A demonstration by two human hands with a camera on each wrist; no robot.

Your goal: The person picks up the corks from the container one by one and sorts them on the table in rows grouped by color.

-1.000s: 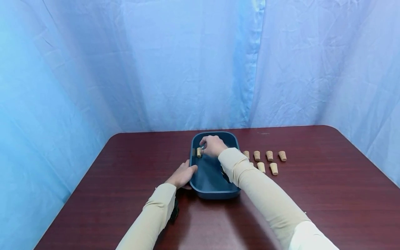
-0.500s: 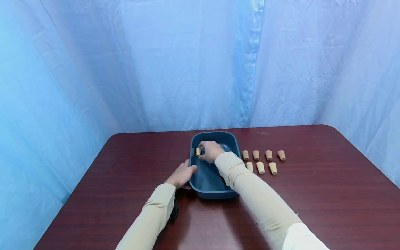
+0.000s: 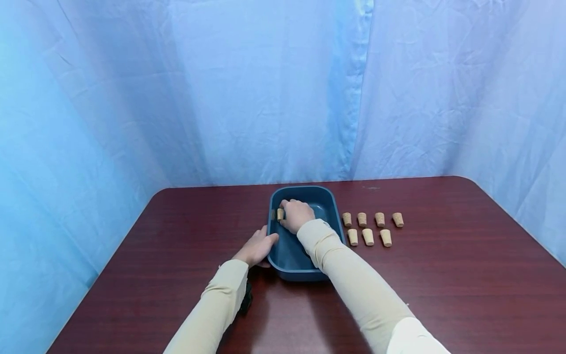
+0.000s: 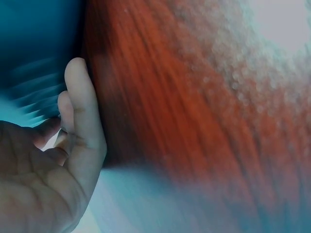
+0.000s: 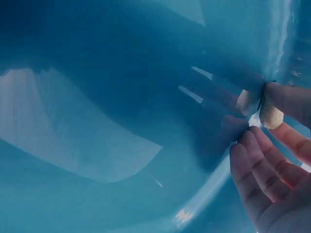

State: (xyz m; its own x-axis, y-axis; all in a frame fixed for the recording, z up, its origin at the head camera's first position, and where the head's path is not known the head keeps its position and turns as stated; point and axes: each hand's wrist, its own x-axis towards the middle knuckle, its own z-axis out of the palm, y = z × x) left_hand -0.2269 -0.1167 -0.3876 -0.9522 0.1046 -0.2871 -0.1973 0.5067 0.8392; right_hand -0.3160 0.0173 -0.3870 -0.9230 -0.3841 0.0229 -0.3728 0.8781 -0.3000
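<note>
A dark blue plastic tub [image 3: 305,276] stands on the table. My left hand [image 3: 256,248] holds its left side, the thumb over the rim and the fingers along the outer wall. In the left wrist view the left hand's fingers [image 4: 82,104] lie against that wall. My right hand [image 3: 297,216] reaches inside the tub near its left wall. There it pinches a tapered cork stopper [image 3: 280,215] between thumb and fingers. The right wrist view shows the cork's rounded end [image 5: 272,116] between the digits, with its reflection in the glossy wall.
Right of the tub, several cork stoppers [image 3: 368,237] stand in two rows, the back row darker than the front. The dark red wooden table [image 3: 451,255] extends to both sides. Pale blue curtains [image 3: 274,98] hang behind and beside it.
The right hand has moved slightly left and down inside the tub, closing in on the cork. Its forearm has shifted left, uncovering more of the corks in rows. The left hand stays put.
</note>
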